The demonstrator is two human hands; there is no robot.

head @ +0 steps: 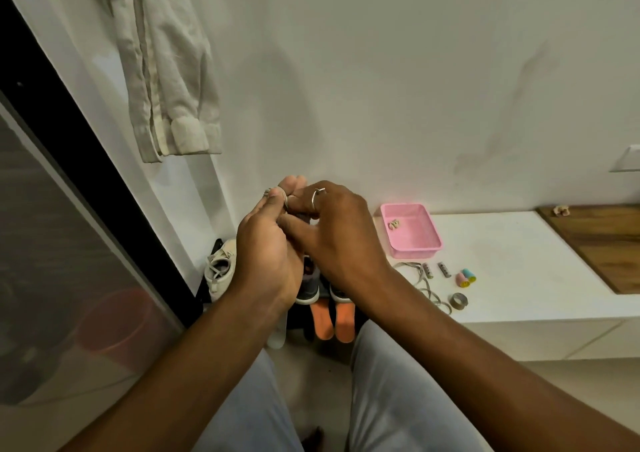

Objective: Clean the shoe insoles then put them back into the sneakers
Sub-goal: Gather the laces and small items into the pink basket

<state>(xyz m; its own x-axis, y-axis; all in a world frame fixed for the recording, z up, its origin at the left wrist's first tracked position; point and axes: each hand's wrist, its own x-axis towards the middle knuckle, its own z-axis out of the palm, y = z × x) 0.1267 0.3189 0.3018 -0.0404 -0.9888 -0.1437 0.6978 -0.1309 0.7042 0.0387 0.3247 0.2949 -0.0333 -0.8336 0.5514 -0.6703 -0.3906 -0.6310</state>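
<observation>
Presently the left hand (266, 244) and right hand (334, 233) pinch a thin grey cord (283, 196) — a slack grip could drop it onto the orange insoles (344, 322) below.

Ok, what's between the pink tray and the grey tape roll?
In the head view, two small grey cylinders lie between the pink tray and the tape roll.

- Orange insoles (324, 322), pair: laid flat on the floor side by side, long axes run toward 12 o'clock, placed just at 6 o'clock of the grey sneakers.
- Grey sneakers (307, 292), pair: white-soled, stood on the floor side by side, heels turned toward 6 o'clock, uppers largely hidden.
- Pale insole (277, 334): laid at 9 o'clock of the orange pair.
</observation>
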